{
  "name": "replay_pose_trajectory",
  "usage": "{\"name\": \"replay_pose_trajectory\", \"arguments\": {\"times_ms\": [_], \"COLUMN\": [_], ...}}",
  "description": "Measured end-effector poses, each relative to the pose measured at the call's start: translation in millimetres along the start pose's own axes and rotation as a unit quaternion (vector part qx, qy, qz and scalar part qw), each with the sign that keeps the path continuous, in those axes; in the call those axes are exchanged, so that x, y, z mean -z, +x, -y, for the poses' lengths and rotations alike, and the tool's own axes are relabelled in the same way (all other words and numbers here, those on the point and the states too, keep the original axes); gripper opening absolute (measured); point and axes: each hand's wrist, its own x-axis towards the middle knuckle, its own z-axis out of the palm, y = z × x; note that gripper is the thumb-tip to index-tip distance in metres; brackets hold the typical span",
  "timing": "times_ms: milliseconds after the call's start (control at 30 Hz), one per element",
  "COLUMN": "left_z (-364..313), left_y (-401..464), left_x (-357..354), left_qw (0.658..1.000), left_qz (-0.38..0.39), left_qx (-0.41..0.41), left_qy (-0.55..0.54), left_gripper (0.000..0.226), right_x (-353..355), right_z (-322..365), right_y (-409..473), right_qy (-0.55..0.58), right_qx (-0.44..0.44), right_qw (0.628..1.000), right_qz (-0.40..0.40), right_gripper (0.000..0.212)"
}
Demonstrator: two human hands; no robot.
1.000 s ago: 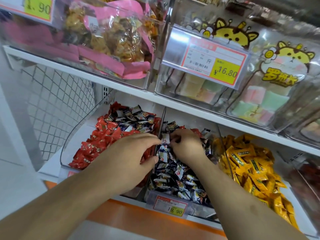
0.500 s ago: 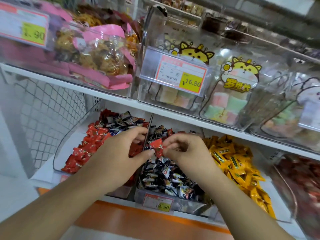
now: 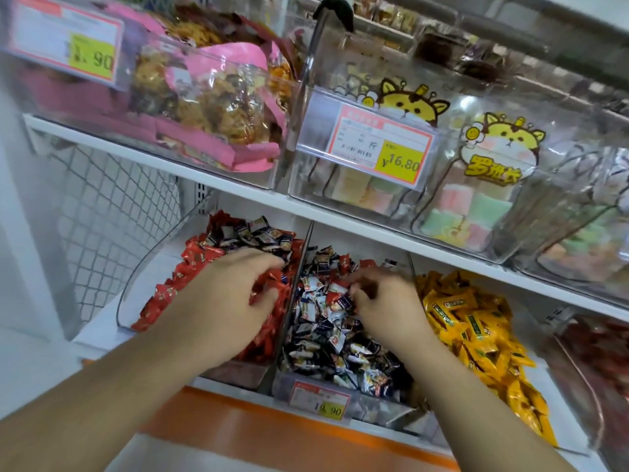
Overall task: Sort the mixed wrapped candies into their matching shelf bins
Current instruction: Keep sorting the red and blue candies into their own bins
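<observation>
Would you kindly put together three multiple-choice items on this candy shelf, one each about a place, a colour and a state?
1. Over which bin is the left hand?
A. the red candy bin
B. the yellow candy bin
C. the upper marshmallow bin

2. What colour is the price patch on the 16.80 tag?
A. blue
B. yellow
C. green

3. How do the right hand's fingers look?
A. flat and straight
B. curled down among the dark-and-white candies
C. wrapped round a price tag

Answers:
1 A: the left hand lies over the red wrappers, left of the divider.
2 B: the figure stands on a yellow patch.
3 B: the blurred fingers bend into the middle pile; what they hold cannot be told.
</observation>
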Motion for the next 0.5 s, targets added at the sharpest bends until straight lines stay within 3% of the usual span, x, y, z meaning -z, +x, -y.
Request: {"name": "replay_pose_trajectory", "arguments": {"times_ms": [133, 300, 400, 500], "left_z": [-5, 2, 3, 1], "left_y": [1, 3, 3, 3], "left_x": [-15, -20, -20, -19], "left_qw": [0.998, 0.997, 0.997, 0.998], "left_qz": [0.048, 0.043, 0.04, 0.036], "left_qx": [-0.046, -0.061, -0.06, -0.053], "left_qy": [0.003, -0.001, -0.002, -0.009], "left_gripper": [0.049, 0.045, 0.044, 0.041], "right_x": [-25, -47, -47, -36], "right_z": [0, -9, -13, -11], "right_y": [22, 34, 33, 28], "right_qy": [-0.064, -0.1, -0.084, -0.041], "right_qx": [0.025, -0.004, -0.002, -0.007], "right_qw": [0.997, 0.994, 0.996, 0.999], "right_qz": [0.039, 0.044, 0.032, 0.008], "right_gripper": [0.015, 0.001, 0.019, 0.022]}}
